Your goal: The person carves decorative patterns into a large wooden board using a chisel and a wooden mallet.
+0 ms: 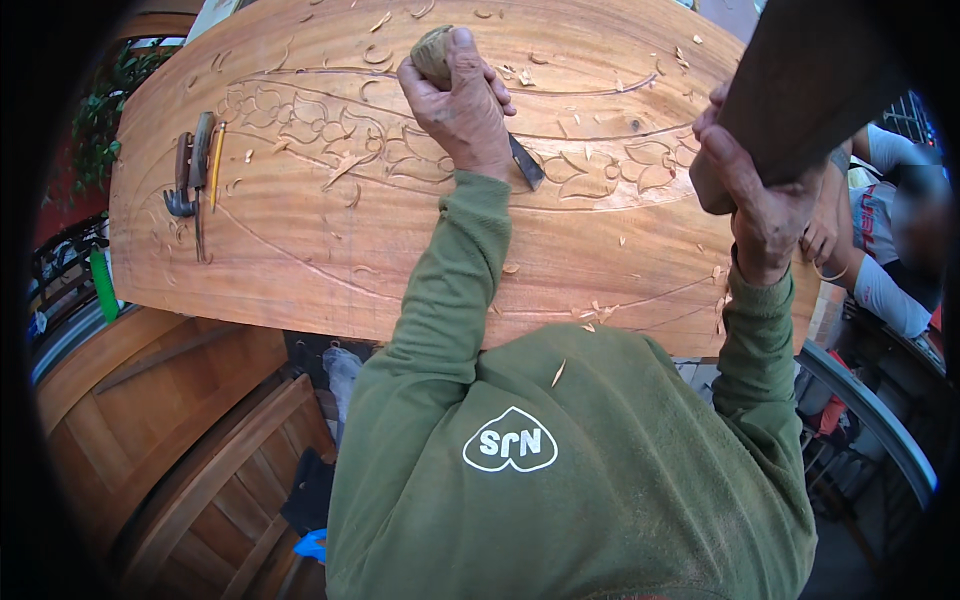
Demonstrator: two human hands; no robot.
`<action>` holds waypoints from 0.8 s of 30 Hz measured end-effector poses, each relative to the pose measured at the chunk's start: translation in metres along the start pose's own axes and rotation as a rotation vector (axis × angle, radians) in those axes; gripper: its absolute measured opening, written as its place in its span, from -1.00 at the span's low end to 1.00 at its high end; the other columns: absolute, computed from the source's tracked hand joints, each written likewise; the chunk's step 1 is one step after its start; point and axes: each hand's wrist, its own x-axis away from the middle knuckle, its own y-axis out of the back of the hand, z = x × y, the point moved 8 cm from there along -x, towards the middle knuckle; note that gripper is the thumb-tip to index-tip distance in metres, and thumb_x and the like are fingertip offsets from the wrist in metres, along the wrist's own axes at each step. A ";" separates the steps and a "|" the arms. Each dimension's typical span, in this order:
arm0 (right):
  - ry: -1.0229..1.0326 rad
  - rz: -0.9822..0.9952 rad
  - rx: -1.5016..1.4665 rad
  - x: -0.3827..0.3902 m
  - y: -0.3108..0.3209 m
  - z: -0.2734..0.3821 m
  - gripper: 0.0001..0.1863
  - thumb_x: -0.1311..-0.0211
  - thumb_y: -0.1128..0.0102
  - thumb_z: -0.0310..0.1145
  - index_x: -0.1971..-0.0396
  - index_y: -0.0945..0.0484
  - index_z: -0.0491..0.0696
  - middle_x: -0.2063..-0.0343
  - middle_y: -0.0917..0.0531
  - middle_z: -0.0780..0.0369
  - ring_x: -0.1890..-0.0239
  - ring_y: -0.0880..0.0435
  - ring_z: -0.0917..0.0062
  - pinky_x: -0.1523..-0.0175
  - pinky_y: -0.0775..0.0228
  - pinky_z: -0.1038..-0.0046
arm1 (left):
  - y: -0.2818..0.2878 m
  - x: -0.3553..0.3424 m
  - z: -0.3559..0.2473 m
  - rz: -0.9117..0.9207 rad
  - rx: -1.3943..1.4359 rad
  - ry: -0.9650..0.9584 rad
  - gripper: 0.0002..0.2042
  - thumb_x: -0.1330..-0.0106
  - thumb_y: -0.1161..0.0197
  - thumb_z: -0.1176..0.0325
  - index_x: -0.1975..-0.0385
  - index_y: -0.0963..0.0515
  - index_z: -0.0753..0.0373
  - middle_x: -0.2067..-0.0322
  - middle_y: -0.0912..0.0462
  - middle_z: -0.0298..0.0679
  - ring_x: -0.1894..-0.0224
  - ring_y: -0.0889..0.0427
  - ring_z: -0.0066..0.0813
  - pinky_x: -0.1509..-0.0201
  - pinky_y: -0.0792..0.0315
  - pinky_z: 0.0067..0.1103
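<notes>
Shavings (345,165) all over the broad wooden panel (590,260), loose curls thickest toward its far edge, and we're mid-carving! Across the middle runs a carved floral band (300,118), flowers and pointed leaves from near the left edge toward the right, with long grooves sweeping along either side. Outlines look well advanced, I'd say; but many petals and leaves appear flat inside, so deeper shaping looks largely absent. Nearer the near edge it's mostly plain grain, with only a few long curved lines.

Now the hands! Left hand (462,105): its grip is wrapped firmly around the chisel (525,163), over the far half of the panel, blade slanting down to the left end of a leaf outline. Is the tip biting? Can't tell from here. Right hand (765,200): clenched on a dark wooden mallet (810,100), held up above the right side.

That mallet blocks the far right corner from sight, and the left hand covers part of the band. Close to the right edge, a co-worker's hand (822,235)! Over by the left edge lie a yellow pencil (216,165), a wooden-handled tool (203,160) and a hook-ended tool (180,203), well apart from the chisel. Slatted wooden furniture (190,450) crowds the near left corner.
</notes>
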 end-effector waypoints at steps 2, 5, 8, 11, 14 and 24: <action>-0.022 -0.003 0.117 -0.019 -0.004 0.003 -0.31 -0.11 -0.69 -0.48 -0.22 -0.54 -0.25 0.14 -0.77 0.09 0.31 -0.76 0.51 0.29 -0.61 0.50 | -0.007 0.000 -0.001 0.037 -0.002 -0.018 -0.64 -0.51 -0.43 0.10 0.12 -0.39 0.17 0.57 -0.51 -0.31 0.71 -0.49 -0.58 0.77 -0.38 -0.61; 0.029 0.145 0.131 -0.063 -0.016 -0.001 -0.34 -0.23 -0.62 -0.34 -0.30 -0.58 -0.19 -0.16 -0.71 0.05 0.00 -0.83 0.30 -0.19 -0.68 0.30 | -0.017 -0.001 0.002 0.062 -0.057 -0.008 -0.70 -0.52 -0.43 0.20 0.18 -0.41 0.19 0.60 -0.50 -0.36 0.74 -0.50 -0.64 0.80 -0.36 -0.65; 0.085 0.172 -0.110 -0.105 -0.071 0.023 -0.15 -0.24 -0.64 -0.29 -0.45 -0.34 -0.10 0.13 -0.66 0.25 0.27 -0.71 0.57 0.15 -0.66 0.49 | -0.013 -0.006 0.015 0.072 -0.111 0.051 -0.70 -0.51 -0.44 0.21 0.21 -0.42 0.19 0.62 -0.50 -0.37 0.75 -0.48 -0.64 0.80 -0.35 -0.64; 0.021 0.263 -0.033 -0.134 -0.096 0.014 -0.16 -0.26 -0.59 -0.17 -0.44 -0.36 -0.12 0.15 -0.65 0.22 0.31 -0.70 0.58 0.24 -0.64 0.48 | -0.022 -0.006 0.021 0.085 -0.093 0.115 -0.71 -0.48 -0.46 0.25 0.21 -0.44 0.20 0.62 -0.50 -0.37 0.75 -0.47 -0.64 0.81 -0.30 -0.64; -0.033 0.434 0.352 -0.169 -0.123 -0.031 -0.13 -0.19 -0.51 -0.28 -0.48 -0.33 -0.15 0.14 -0.67 0.17 0.30 -0.71 0.48 0.26 -0.61 0.45 | -0.022 -0.008 0.026 0.087 -0.118 0.151 -0.73 -0.46 -0.47 0.31 0.19 -0.45 0.21 0.62 -0.52 -0.36 0.76 -0.46 -0.63 0.80 -0.26 -0.64; -0.113 0.727 0.650 -0.173 -0.168 -0.015 -0.07 -0.02 -0.42 -0.37 -0.53 -0.40 0.15 0.12 -0.80 0.07 0.03 -0.77 0.24 -0.11 -0.60 0.24 | 0.010 -0.001 0.021 -0.089 -0.057 0.136 -0.76 -0.42 -0.43 0.40 0.18 -0.43 0.19 0.60 -0.50 -0.34 0.76 -0.43 -0.60 0.78 -0.26 -0.61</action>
